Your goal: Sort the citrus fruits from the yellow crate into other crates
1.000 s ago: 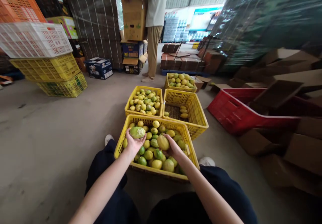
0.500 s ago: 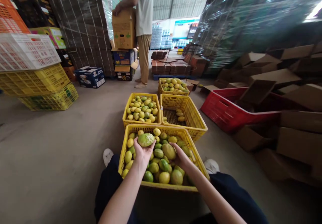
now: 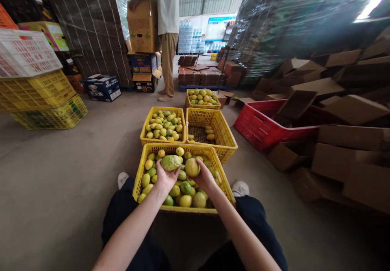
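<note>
Over the nearest yellow crate (image 3: pixel 143 175) between our knees, our left hand (image 3: pixel 163 178) has its grip closed around a green fruit (image 3: pixel 170 162), our right hand (image 3: pixel 204 176) grasps a yellow fruit (image 3: pixel 192 167); beyond, a fuller crate (image 3: pixel 146 122) and a person (image 3: pixel 167 27) holding a box (image 3: pixel 143 25)

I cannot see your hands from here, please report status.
Left hand holds green fruit. Right hand holds yellow fruit. Both over front yellow crate. Nothing blocking.

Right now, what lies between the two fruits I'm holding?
Nothing: head view shows only a narrow gap between the mottled green fruit and the round yellow fruit.
</note>
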`<act>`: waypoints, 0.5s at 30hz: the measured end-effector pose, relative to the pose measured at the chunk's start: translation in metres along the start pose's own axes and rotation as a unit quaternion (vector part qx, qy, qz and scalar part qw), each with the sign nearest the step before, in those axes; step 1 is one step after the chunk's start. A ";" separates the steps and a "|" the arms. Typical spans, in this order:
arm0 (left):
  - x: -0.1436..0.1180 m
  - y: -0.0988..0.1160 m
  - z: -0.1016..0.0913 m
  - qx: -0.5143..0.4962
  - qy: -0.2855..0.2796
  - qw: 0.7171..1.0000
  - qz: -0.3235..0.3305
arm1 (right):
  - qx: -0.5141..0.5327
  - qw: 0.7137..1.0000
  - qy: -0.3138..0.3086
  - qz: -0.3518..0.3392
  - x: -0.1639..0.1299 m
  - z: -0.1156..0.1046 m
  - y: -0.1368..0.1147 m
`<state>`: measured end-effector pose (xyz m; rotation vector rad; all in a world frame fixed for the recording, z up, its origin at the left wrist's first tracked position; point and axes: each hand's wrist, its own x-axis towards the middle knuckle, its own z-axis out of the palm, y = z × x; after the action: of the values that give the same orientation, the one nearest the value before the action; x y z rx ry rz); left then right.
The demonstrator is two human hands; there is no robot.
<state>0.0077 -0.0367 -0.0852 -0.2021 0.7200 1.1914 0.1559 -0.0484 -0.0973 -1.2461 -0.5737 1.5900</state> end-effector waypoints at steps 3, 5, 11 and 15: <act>0.001 -0.004 -0.001 0.001 0.004 1.000 0.015 | 0.048 0.997 -0.046 -0.025 -0.003 -0.003 0.007; 0.002 -0.007 -0.001 0.014 0.011 1.000 0.015 | 0.076 0.995 -0.061 -0.034 -0.005 -0.006 0.008; 0.003 -0.012 -0.002 0.095 0.061 0.993 -0.032 | 0.152 0.987 -0.035 -0.041 -0.002 -0.009 0.002; 0.001 -0.008 0.002 0.074 0.036 0.996 -0.020 | 0.157 0.987 -0.029 -0.031 0.001 -0.005 -0.002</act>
<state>0.0156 -0.0378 -0.0863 -0.1356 0.8594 1.0912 0.1615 -0.0480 -0.0976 -0.9399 -0.3760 1.5970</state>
